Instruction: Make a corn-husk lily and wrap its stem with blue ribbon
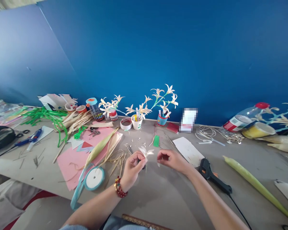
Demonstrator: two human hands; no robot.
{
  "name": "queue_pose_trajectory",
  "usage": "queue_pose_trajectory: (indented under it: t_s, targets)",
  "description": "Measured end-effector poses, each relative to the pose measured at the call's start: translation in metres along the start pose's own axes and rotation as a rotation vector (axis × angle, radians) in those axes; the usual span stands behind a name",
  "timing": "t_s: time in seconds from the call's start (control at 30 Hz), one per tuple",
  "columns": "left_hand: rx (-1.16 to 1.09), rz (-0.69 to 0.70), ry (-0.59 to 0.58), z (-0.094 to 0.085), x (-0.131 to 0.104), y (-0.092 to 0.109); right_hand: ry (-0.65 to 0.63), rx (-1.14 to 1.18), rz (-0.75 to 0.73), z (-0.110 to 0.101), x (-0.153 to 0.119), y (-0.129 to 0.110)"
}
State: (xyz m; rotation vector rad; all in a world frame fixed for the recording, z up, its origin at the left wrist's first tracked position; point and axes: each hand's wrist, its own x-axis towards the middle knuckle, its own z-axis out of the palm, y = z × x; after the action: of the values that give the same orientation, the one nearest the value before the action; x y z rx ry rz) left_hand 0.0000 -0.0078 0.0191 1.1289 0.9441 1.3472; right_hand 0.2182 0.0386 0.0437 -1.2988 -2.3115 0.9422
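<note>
The left hand [133, 167] pinches a white flower [147, 152] above the middle of the counter [163, 191]; too hard pressure may crease its thin petals. The right hand [174, 161] is curled just to the right, a small pale piece [158, 164] at its fingertips; whether gripped, I cannot tell, so it could fall. The black glue gun [206, 169], beside the right forearm, might burn it, if hot.

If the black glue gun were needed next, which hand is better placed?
Probably the right hand: it is nearer the black glue gun, which lies on that side. The left hand holds the white flower and would have to cross the other arm.
</note>
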Motion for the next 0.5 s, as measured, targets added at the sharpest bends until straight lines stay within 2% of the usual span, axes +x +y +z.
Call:
queue_pose_trajectory:
  t_s: [0.1,0.17,0.3,0.5]
  targets:
    - [-0.170,-0.138,-0.044,0.001,-0.001,-0.003,0.063,0.402,-0.200,-0.003,-0.013,-0.012]
    - [-0.266,-0.207,-0.093,0.002,-0.002,-0.004,0.106,0.566,-0.309,-0.003,-0.020,-0.018]
    - [-0.398,-0.270,-0.148,0.004,-0.003,-0.002,0.142,0.651,-0.368,0.001,-0.026,-0.023]
    - [-0.434,-0.343,-0.227,0.006,-0.004,0.005,0.187,0.658,-0.329,0.005,-0.028,-0.024]
